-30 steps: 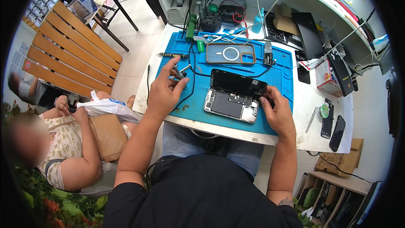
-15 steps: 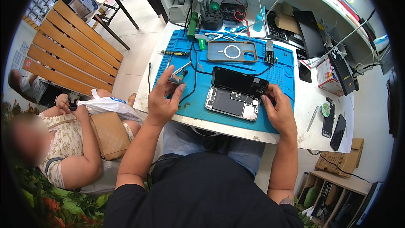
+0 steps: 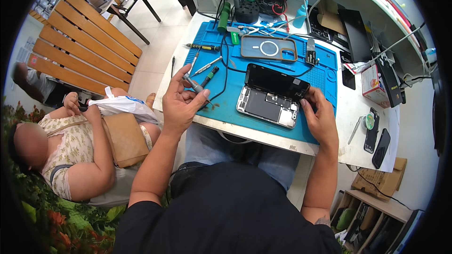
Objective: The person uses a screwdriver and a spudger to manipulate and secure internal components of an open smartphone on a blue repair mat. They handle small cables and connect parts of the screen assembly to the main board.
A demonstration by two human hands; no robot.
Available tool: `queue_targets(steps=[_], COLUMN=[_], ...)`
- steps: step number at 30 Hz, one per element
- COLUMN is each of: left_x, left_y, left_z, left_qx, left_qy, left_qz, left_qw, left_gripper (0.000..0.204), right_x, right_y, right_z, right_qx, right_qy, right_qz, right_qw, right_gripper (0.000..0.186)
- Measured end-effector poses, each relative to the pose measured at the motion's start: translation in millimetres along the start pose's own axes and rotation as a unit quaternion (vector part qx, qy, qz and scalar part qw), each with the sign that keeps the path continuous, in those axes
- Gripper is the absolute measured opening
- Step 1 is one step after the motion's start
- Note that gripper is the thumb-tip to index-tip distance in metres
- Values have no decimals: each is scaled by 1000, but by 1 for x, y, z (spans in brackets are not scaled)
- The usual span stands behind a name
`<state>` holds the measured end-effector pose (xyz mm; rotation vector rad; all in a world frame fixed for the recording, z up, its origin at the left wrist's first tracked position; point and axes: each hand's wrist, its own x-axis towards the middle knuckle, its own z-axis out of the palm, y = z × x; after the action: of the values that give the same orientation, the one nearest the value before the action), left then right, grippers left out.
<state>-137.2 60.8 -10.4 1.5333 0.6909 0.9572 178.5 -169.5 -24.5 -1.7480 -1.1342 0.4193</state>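
An opened smartphone [image 3: 260, 105] lies on the blue repair mat [image 3: 230, 98], its battery and inner boards bare. Its dark screen [image 3: 273, 81] is tilted up along the far edge. My right hand [image 3: 321, 121] is at the phone's right side, thumb and fingers closed on the edge of the raised screen. Left of the phone, my left hand [image 3: 178, 111] holds a slim grey screwdriver [image 3: 193, 85] between its fingers, with the thin tip slanting down toward the mat. A green-and-black screwdriver [image 3: 210, 76] lies just beyond that hand.
A phone case [image 3: 269, 48], a yellow-black screwdriver [image 3: 202, 47] and a black cable [image 3: 225, 73] lie on the mat. Behind stands a round tool holder [image 3: 246, 12]. Phone parts [image 3: 372, 129] and a box [image 3: 375, 86] are at right. A person with a tan bag [image 3: 123, 139] sits at left.
The view has shifted, so the bench appears slightly farther right. In my left hand the screwdriver has turned, and its tip now slants down and right. My right hand stays at the phone.
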Motion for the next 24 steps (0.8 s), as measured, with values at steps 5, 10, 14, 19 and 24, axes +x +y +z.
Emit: queue_targets(steps=[5,10,14,19,24], left_x=[-5,1,4,5,5], left_y=[1,1,-1,-4,-4], left_z=[15,18,19,18,18], left_qx=[20,73,98,108,116], left_qy=[8,4,3,2,5], left_qz=[-53,-71,-72,-70,-68], left_qw=[998,995,993,992,991], left_gripper=[76,74,73,73,75], right_x=[2,1,0,1,1], right_y=[-7,-7,-2,-7,-7], right_z=[-2,-2,2,2,0], right_qx=[15,16,17,11,10], right_qy=[-30,-25,5,3,-5], right_qz=[25,33,3,7,15], right_qw=[999,999,1000,1000,1000], right_gripper=[26,26,25,25,25])
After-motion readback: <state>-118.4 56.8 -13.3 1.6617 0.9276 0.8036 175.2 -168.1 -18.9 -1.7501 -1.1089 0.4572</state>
